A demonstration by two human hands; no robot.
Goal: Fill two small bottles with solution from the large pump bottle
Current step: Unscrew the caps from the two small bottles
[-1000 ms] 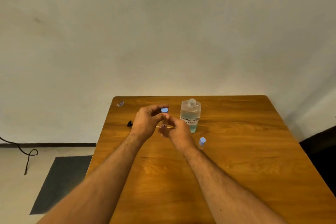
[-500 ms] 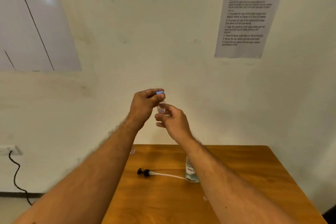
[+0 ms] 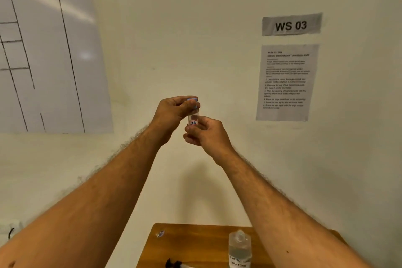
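Both hands are raised in front of the wall. Between them is a small clear bottle (image 3: 193, 118) with a red-bordered label. My right hand (image 3: 205, 131) pinches its lower body. My left hand (image 3: 174, 112) grips its blue cap (image 3: 192, 100) from above. Down on the wooden table (image 3: 195, 246) stands the large clear bottle (image 3: 239, 249), its neck uncovered. Its black pump head (image 3: 173, 263) lies on the table to the bottle's left. The second small bottle is out of sight.
A small bit of clear plastic (image 3: 160, 233) lies near the table's far left corner. A "WS 03" sign (image 3: 291, 24) and an instruction sheet (image 3: 286, 81) hang on the wall at right, a whiteboard sheet (image 3: 43, 50) at left.
The view has tilted up and the hands have lifted the small bottle from just above the table to well above it. The grip on cap and bottle is the same.
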